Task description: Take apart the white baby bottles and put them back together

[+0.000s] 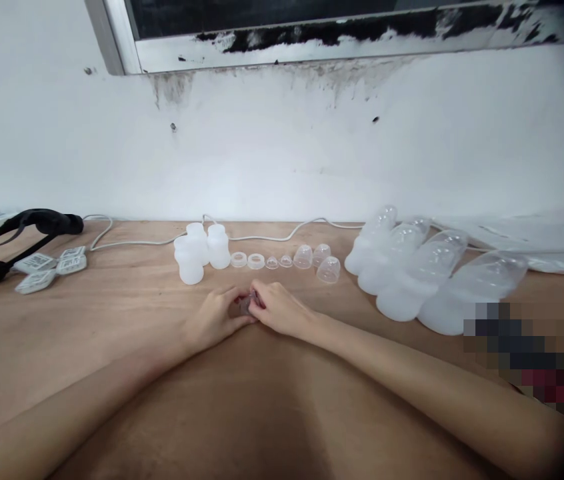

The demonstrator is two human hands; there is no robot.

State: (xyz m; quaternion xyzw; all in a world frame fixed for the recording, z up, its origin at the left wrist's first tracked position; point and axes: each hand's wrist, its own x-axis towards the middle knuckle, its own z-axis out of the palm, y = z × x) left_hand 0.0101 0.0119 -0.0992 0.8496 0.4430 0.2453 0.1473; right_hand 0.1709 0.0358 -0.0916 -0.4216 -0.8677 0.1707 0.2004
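Hands (282, 310) are both gripping a small translucent part (245, 306) just below frame centre, white rings (257, 267) lying above, clear domes (303, 257) sitting farther right.

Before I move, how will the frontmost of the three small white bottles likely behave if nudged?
The frontmost white bottle is probably light for its size, since its frosted walls look like plastic. Standing taller than wide, it may tip if pushed near the top. Pushed toward the wall, it would likely bump the two bottles behind it.
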